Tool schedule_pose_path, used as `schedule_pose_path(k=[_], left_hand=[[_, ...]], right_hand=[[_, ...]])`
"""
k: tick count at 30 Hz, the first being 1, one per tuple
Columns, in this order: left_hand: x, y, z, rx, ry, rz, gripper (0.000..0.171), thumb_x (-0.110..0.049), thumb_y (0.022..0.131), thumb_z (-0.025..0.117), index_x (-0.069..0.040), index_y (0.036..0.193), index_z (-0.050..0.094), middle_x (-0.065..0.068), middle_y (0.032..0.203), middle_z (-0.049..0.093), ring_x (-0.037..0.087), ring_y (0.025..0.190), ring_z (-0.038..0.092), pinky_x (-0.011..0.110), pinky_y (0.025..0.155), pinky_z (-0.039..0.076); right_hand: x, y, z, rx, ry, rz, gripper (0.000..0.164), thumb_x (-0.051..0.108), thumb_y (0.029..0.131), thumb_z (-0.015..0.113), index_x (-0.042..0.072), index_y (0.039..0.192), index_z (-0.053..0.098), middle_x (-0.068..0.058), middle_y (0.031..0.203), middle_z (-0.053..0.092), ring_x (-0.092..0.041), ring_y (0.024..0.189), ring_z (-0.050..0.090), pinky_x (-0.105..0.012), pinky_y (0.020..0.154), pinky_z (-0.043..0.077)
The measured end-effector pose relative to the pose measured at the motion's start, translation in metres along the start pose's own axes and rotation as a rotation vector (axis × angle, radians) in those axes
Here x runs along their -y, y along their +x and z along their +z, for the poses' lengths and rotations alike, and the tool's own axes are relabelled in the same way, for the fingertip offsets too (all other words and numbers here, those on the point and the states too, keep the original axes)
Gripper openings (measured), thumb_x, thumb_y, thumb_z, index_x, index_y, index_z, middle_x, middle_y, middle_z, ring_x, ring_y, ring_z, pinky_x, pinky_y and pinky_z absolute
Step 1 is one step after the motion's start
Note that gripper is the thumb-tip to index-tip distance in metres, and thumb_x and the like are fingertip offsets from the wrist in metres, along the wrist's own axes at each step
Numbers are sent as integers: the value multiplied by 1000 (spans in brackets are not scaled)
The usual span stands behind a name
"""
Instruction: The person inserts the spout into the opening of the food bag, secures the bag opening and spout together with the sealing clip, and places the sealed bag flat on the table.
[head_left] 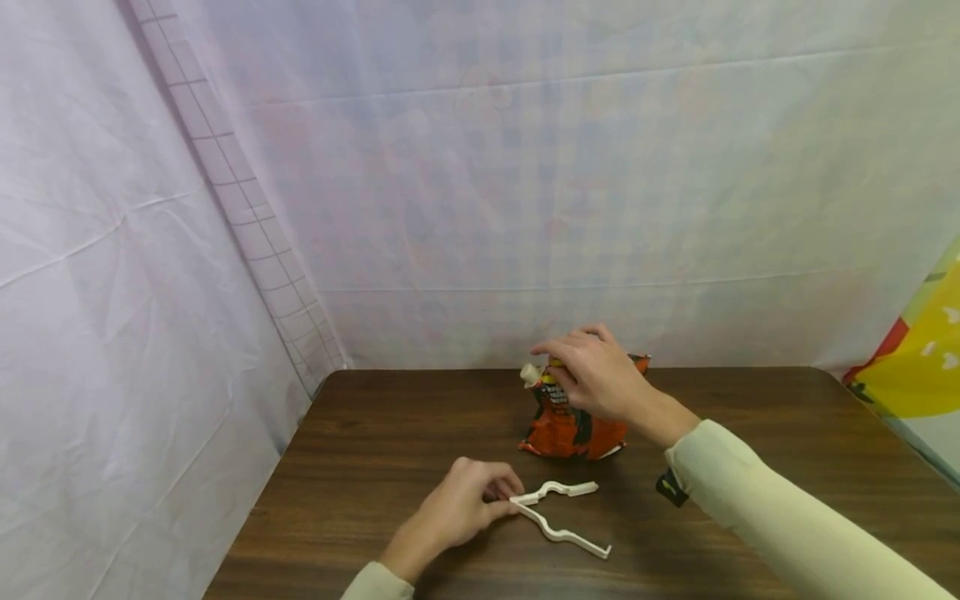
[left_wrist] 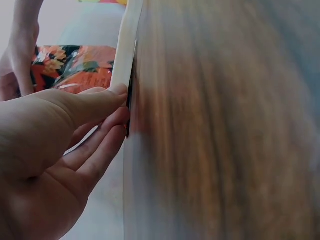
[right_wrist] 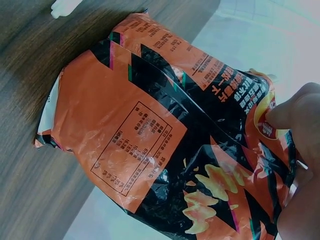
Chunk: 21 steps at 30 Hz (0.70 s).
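Note:
My left hand (head_left: 468, 504) pinches a white bag clip (head_left: 555, 532) at its hinge end. The clip's two arms spread apart in a V, low over the wooden table. In the left wrist view the thumb and fingertips meet on the white strip of the clip (left_wrist: 127, 45). Behind it, an orange and black snack bag (head_left: 573, 429) stands on the table. My right hand (head_left: 600, 375) grips the bag's top edge. The right wrist view shows the bag's printed face (right_wrist: 120, 135) with the thumb pressed on its top. A small white piece (head_left: 531, 374) sticks out at the bag's upper left corner.
The brown wooden table (head_left: 360, 467) ends at the back against a pale hanging cloth (head_left: 525, 183). Another white cloth (head_left: 112, 292) hangs on the left. A yellow and red patterned cloth (head_left: 918, 367) is beyond the right edge.

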<state>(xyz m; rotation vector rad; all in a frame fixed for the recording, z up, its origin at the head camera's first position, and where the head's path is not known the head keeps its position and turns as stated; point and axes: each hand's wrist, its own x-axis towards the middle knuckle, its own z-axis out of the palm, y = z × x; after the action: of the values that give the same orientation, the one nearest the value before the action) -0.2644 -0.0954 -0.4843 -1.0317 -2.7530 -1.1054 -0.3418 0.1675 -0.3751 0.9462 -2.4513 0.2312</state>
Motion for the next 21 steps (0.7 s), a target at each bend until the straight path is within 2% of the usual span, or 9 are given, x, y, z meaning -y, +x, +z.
schedule_pose_path(k=[12,21], left_hand=[[9,-2,-14,-78,-88,7,13,-10,90,87,-13,101,80,-2,93,83,-2,84,73,23,86,65],[14,-3,-35,-182,-94,-12,14,-10,92,86,-13,105,80,-2,98,83,7,89,77,27,87,66]], right_hand=[[1,0,-1,5,-6,10,33,12,103,69,20,135,73,4,101,79,-18,94,72,-60,116,45],[2,0,-2,8,0,18,32,12,104,68,19,135,73,3,103,79,-19,98,73,-61,116,44]])
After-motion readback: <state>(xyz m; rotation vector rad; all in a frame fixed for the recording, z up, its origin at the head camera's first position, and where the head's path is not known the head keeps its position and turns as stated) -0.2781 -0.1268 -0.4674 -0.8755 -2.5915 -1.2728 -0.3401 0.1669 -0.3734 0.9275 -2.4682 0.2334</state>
